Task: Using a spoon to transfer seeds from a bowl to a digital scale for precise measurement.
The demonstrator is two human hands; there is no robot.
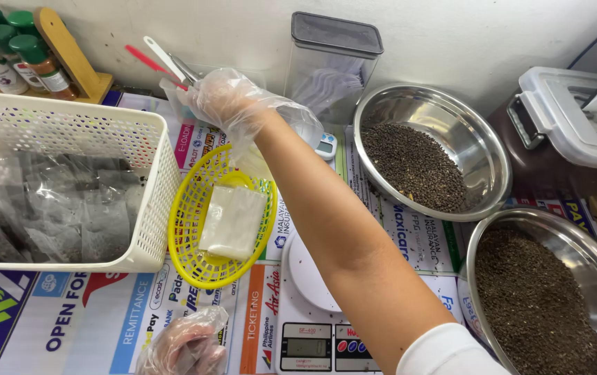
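Note:
My right hand (225,97), in a thin clear plastic glove, reaches across to the far left by the wall. Its fingers are closed on a thin tool (166,61) with a red and a white handle sticking out past them. Below the arm sits a round yellow mesh basket (191,260) holding a stack of flat white sachets (232,222). My left hand (184,345), also gloved, rests at the near edge with fingers curled and nothing seen in it. A white kitchen scale (305,305) lies under my forearm.
A white mesh basket (69,128) at left holds several filled clear sachets. Two steel bowls of dark seeds (416,163) (534,298) stand at right. A clear lidded canister (329,69), green-capped spice bottles (6,48) and a lidded plastic box (562,118) line the back.

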